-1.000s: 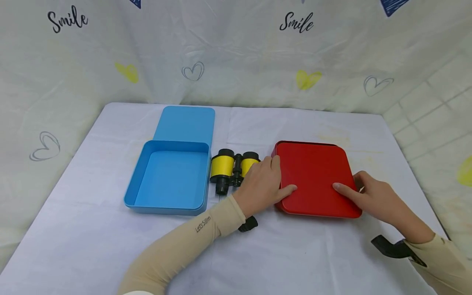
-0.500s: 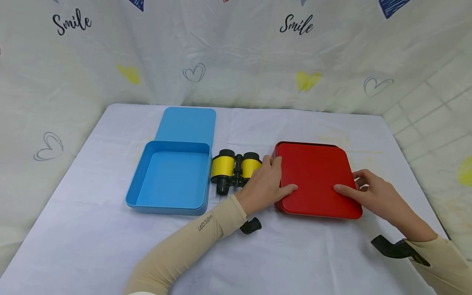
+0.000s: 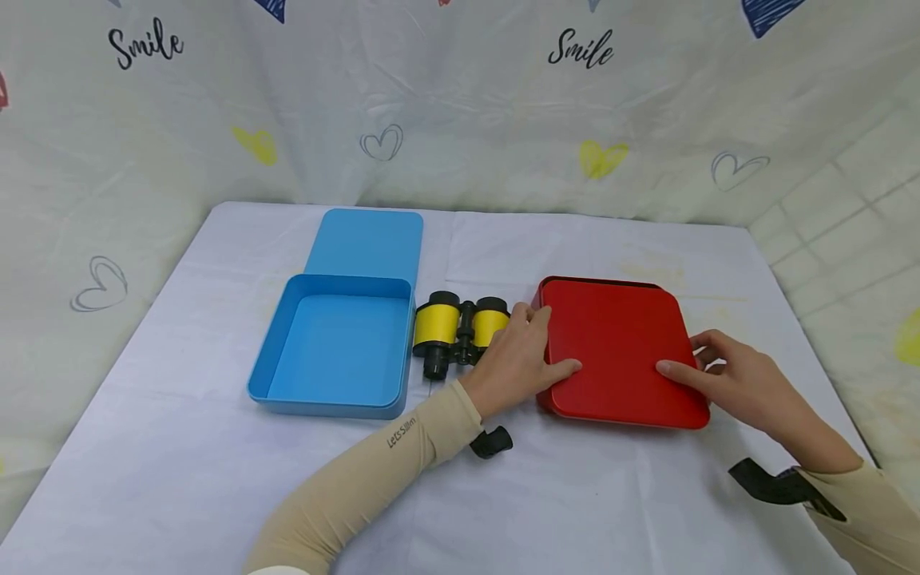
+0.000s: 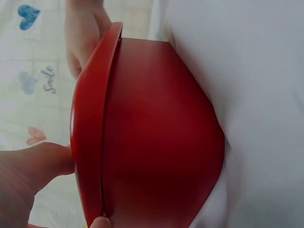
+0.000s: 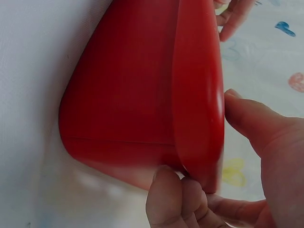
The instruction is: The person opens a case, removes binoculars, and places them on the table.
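Note:
A red rectangular box (image 5: 118,95) with a red lid (image 3: 611,351) lies on the right half of the table. In the left wrist view the lid (image 4: 90,123) sits over the box, with a thin dark seam below its rim. My left hand (image 3: 513,355) grips the lid's left side, thumb on top and a fingertip (image 4: 100,222) at the seam. At the right side my right hand (image 3: 743,387) pinches the lid, its thumb (image 5: 251,118) on top and curled fingers (image 5: 164,197) under the rim. The inside of the box is hidden.
Yellow and black binoculars (image 3: 436,323) lie between the boxes, partly behind my left hand. Left of them stands an uncovered blue box (image 3: 331,351), and a flat blue lid (image 3: 366,242) lies behind it. White cloth (image 3: 575,495) covers the table, and a printed curtain (image 3: 489,104) hangs behind.
The head view has shifted slightly. My left forearm has turned a little, showing more of the black piece under its wrist. Both hands keep the same places on the red lid.

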`<action>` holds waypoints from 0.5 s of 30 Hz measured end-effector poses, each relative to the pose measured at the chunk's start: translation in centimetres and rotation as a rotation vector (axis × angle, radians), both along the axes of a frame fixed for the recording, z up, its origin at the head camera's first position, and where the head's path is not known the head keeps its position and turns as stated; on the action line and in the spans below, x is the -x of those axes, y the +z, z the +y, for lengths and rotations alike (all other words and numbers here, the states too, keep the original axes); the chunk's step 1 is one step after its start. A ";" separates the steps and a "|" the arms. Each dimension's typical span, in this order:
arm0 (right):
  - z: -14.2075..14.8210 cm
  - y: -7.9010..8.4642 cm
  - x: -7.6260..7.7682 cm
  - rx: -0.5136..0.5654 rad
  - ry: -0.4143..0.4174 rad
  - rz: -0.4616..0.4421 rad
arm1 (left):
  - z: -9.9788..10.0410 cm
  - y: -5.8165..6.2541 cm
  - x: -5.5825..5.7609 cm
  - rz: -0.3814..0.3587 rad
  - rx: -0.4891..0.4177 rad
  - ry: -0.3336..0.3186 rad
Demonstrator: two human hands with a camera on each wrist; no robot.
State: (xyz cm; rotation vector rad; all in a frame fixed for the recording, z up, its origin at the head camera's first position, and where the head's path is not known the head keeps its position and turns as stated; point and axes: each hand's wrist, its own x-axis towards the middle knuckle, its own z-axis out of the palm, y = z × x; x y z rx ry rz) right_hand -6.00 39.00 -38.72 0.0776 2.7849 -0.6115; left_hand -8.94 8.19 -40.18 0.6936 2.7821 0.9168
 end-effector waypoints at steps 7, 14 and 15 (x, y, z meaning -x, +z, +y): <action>0.1 0.5 0.0 -0.018 0.031 0.042 | -0.1 0.0 0.1 0.048 -0.005 0.005; 0.1 0.7 0.2 -0.010 0.037 0.045 | -0.4 0.0 0.4 -0.007 -0.075 0.030; 0.1 0.8 0.2 -0.009 0.036 0.044 | -0.5 0.0 0.4 -0.022 -0.090 0.031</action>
